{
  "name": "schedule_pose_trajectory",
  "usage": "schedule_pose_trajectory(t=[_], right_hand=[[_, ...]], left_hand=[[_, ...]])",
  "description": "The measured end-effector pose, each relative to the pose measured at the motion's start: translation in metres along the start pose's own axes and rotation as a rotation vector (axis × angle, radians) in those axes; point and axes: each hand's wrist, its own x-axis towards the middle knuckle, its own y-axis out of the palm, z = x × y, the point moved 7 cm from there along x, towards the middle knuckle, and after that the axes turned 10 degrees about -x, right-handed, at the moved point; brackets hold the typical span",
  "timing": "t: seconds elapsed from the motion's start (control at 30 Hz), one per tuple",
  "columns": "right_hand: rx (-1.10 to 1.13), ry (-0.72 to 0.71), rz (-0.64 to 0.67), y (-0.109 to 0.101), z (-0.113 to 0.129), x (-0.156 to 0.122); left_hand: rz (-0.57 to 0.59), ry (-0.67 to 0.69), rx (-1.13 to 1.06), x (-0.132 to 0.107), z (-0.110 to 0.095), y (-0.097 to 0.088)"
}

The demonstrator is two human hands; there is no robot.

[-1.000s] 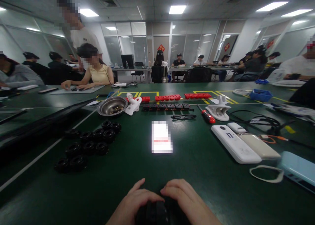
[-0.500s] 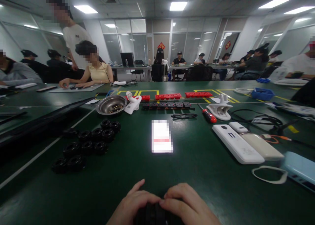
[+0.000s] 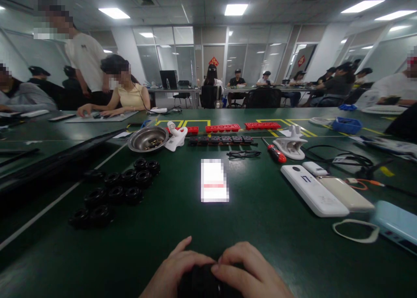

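At the bottom centre, my left hand [image 3: 176, 269] and my right hand [image 3: 250, 268] close around a dark black part [image 3: 202, 281]. Its kind is hard to make out, since my fingers and the lower frame edge hide much of it. The fingertips of both hands meet on its top, and one left finger sticks out upward. Several black ring-shaped parts [image 3: 116, 194] lie in a group to the left. Ahead of my hands is a bright white blurred rectangle [image 3: 213, 180].
A metal bowl [image 3: 133, 145] with small brass-coloured pieces, a black strip [image 3: 221, 140], red trays [image 3: 223, 127] and a screwdriver [image 3: 276, 153] lie farther back. Right are a white device [image 3: 312, 189], cables and a blue case [image 3: 397, 224]. People sit around; one person stands [image 3: 86, 59] at left.
The black part between my hands looks slightly turned, with more of its top showing. My hands have barely moved. The standing person has shifted left.
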Motion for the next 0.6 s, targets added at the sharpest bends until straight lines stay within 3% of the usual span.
schedule_pose_trajectory(t=[0.13, 0.27, 0.4, 0.6], right_hand=[[-0.073, -0.169, -0.075, 0.003, 0.007, -0.003], [0.003, -0.167, -0.16, 0.008, -0.001, -0.002], [0.006, -0.115, -0.026, 0.011, -0.003, 0.001], [-0.12, -0.147, -0.024, -0.002, 0.008, 0.002]], left_hand=[[0.005, 0.01, 0.002, 0.001, -0.002, 0.001], [-0.004, 0.034, -0.007, 0.0, -0.005, 0.0], [0.011, 0.045, 0.028, -0.001, -0.006, 0.001], [0.067, 0.034, 0.055, 0.001, -0.003, 0.004]])
